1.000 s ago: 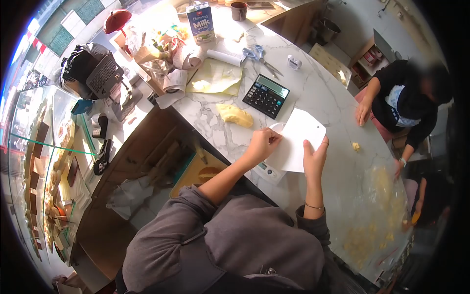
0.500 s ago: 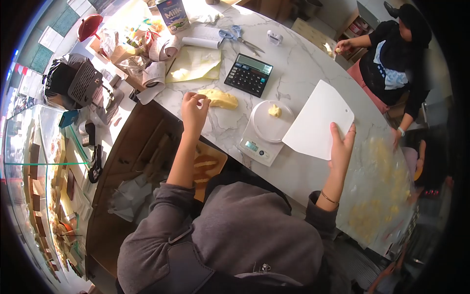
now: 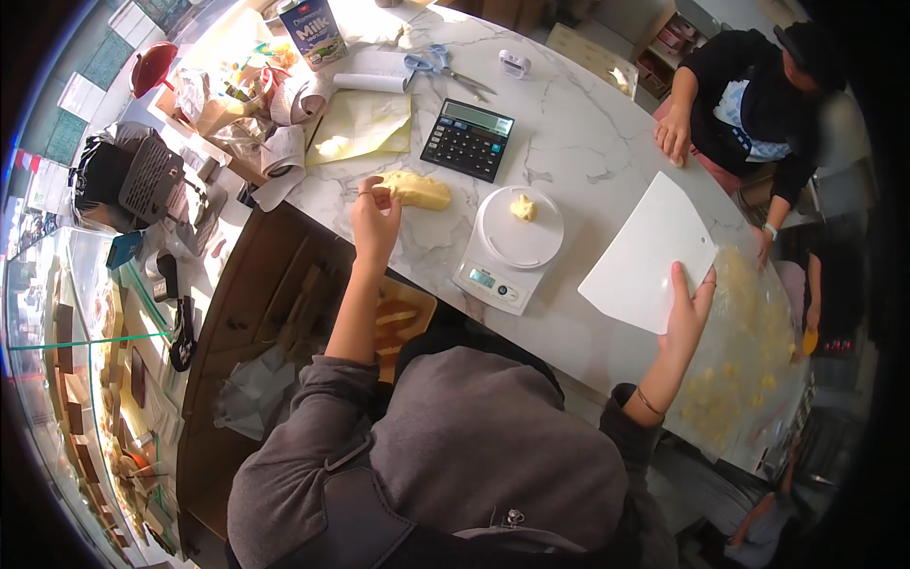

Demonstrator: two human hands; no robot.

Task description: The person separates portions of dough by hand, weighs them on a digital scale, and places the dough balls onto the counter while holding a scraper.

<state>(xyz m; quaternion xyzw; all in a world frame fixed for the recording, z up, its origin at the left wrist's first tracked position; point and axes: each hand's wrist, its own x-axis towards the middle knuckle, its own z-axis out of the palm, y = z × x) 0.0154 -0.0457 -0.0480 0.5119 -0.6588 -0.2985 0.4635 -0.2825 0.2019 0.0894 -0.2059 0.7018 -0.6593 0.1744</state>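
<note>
My left hand (image 3: 376, 223) is curled in a pinch at the left end of a pale yellow log of dough (image 3: 422, 192) lying on the marble-patterned table. The exact contact of its fingertips is partly hidden. My right hand (image 3: 686, 308) grips a large white dough scraper (image 3: 646, 248) by its lower right edge, thumb on top, raised above the table. Between my hands stands a white kitchen scale (image 3: 500, 286) with a lit display. On its round plate (image 3: 521, 245) rests a small lump of dough (image 3: 522, 208).
Behind the dough lie a black calculator (image 3: 467, 138), yellowish paper (image 3: 370, 123) and blue-handled scissors (image 3: 441, 66). A milk carton (image 3: 313, 34) stands at the back left. Plastic sheeting over dough pieces (image 3: 735, 379) covers the right end. A co-worker (image 3: 749, 104) stands across the table.
My right hand has moved right with the scraper, away from the scale. My left hand stays at the dough log. The co-worker's hand has come down to the table edge.
</note>
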